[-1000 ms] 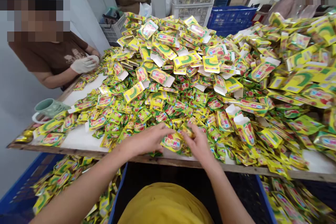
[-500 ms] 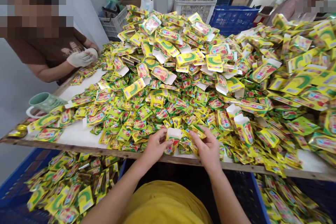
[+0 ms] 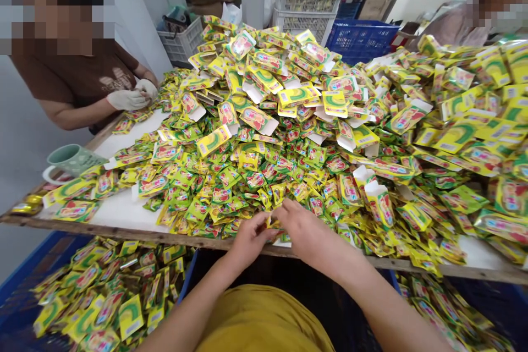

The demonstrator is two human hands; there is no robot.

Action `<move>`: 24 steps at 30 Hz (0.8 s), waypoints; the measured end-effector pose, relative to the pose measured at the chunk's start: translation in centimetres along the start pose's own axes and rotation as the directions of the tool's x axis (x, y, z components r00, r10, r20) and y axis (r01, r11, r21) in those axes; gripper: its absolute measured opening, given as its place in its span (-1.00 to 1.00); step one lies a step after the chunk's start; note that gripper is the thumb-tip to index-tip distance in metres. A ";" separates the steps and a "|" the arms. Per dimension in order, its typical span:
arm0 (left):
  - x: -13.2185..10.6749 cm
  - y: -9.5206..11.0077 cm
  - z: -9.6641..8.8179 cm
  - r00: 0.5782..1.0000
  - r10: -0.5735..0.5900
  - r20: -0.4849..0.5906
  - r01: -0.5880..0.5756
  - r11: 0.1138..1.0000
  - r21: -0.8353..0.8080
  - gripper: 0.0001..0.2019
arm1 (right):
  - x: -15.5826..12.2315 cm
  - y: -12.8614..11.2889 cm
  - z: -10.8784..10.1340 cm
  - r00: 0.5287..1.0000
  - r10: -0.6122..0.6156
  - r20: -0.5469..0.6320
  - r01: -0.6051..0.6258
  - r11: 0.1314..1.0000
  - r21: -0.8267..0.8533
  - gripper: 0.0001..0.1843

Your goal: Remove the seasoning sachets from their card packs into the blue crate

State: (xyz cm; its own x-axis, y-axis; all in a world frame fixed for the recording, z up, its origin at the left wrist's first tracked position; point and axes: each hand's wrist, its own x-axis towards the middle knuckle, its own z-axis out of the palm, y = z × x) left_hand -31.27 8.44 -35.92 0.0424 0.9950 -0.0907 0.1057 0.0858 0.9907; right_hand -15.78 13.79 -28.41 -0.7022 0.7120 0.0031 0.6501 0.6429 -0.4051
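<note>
My left hand (image 3: pixel 249 239) and my right hand (image 3: pixel 303 231) meet at the near edge of the table (image 3: pixel 124 212), fingers curled together around a small yellow-green packet (image 3: pixel 273 224) that they mostly hide. Just beyond them lies a huge heap of yellow and green sachets (image 3: pixel 264 176) and small open cartons (image 3: pixel 377 201). The heap rises highest at the back centre (image 3: pixel 264 66).
A person in a brown shirt with white gloves (image 3: pixel 130 96) works at the left edge; a green mug (image 3: pixel 70 160) stands nearby. Another person sits at the far right. Blue crates (image 3: pixel 82 297) with filled cartons sit below the table on both sides. White and blue crates stand behind.
My hands have closed together over the small carton, which showed its white flap half a second ago. My right hand has moved left toward my left hand.
</note>
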 end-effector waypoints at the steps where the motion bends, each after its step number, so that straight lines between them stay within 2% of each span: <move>1: 0.0 -0.2 -0.2 1.000 -0.007 0.011 0.007 0.999 -0.047 -0.75 | 0.2 0.3 0.1 1.000 0.017 -0.021 -0.016 0.997 0.072 -0.66; 3: 0.0 -0.6 -0.5 0.999 -0.010 0.034 0.015 0.991 -0.130 -0.71 | 0.5 1.1 0.6 0.996 0.016 -0.087 0.000 0.983 0.184 -0.76; 6: 0.0 -0.7 -0.8 0.999 -0.011 0.032 0.016 0.989 -0.145 -0.72 | 0.7 1.6 1.9 0.983 -0.103 -0.155 0.125 0.982 0.141 -0.83; 9: -0.1 -0.7 -0.9 1.000 -0.014 0.015 0.015 0.994 -0.108 -0.76 | 0.2 1.4 2.9 0.982 -0.153 -0.110 0.168 0.976 0.137 -0.85; 11: -0.2 -0.7 -1.0 1.000 -0.017 0.010 0.018 0.993 -0.114 -0.74 | -0.4 1.5 3.5 0.983 -0.104 -0.149 0.144 0.945 0.294 -0.82; 12: -0.3 -0.7 -1.1 1.000 -0.022 0.003 0.023 0.992 -0.126 -0.73 | -0.8 1.7 3.9 0.980 -0.023 -0.197 0.102 0.910 0.402 -0.80; 14: -0.5 -0.6 -1.3 0.999 -0.043 -0.019 0.039 0.984 -0.175 -0.72 | -1.4 2.1 4.9 0.936 0.244 -0.255 -0.023 0.763 0.646 -0.81; 15: -0.7 -0.5 -1.4 0.998 -0.058 -0.023 0.052 0.975 -0.217 -0.71 | -1.6 2.2 5.4 0.901 0.375 -0.217 -0.080 0.637 0.766 -0.81; 16: -0.8 -0.3 -1.5 0.997 -0.076 -0.011 0.070 0.960 -0.270 -0.72 | -1.7 2.1 6.0 0.877 0.463 -0.130 -0.128 0.486 0.865 -0.79; 18: -0.8 0.0 -1.7 0.990 -0.132 0.056 0.144 0.915 -0.377 -0.76 | -1.8 1.8 6.9 0.868 0.486 0.098 -0.209 0.181 0.961 -0.75; 19: -0.8 0.3 -1.7 0.982 -0.165 0.093 0.189 0.892 -0.412 -0.78 | -1.7 1.5 7.2 0.870 0.454 0.190 -0.247 0.068 0.967 -0.75; 20: -0.7 0.5 -1.7 0.973 -0.194 0.121 0.228 0.872 -0.434 -0.80 | -1.5 1.1 7.4 0.870 0.429 0.245 -0.272 0.002 0.962 -0.77; 21: -0.5 0.7 -1.7 0.967 -0.218 0.130 0.254 0.858 -0.446 -0.80 | -1.3 0.9 7.5 0.868 0.427 0.251 -0.273 -0.012 0.962 -0.80; 22: -0.4 0.9 -1.6 0.966 -0.231 0.115 0.258 0.852 -0.456 -0.80 | -1.1 0.6 7.5 0.866 0.453 0.210 -0.247 0.023 0.969 -0.83; 24: -0.1 0.9 -1.4 0.974 -0.224 0.018 0.207 0.864 -0.460 -0.77 | -0.6 0.4 7.2 0.860 0.509 0.035 -0.147 0.183 0.972 -0.88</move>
State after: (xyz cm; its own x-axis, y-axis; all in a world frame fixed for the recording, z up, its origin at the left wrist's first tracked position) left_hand -32.57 8.50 -34.85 0.0359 0.9494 -0.3121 -0.3564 0.3039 0.8835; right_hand -17.21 11.57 -35.19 -0.2831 0.9298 -0.2352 -0.0601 -0.2619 -0.9632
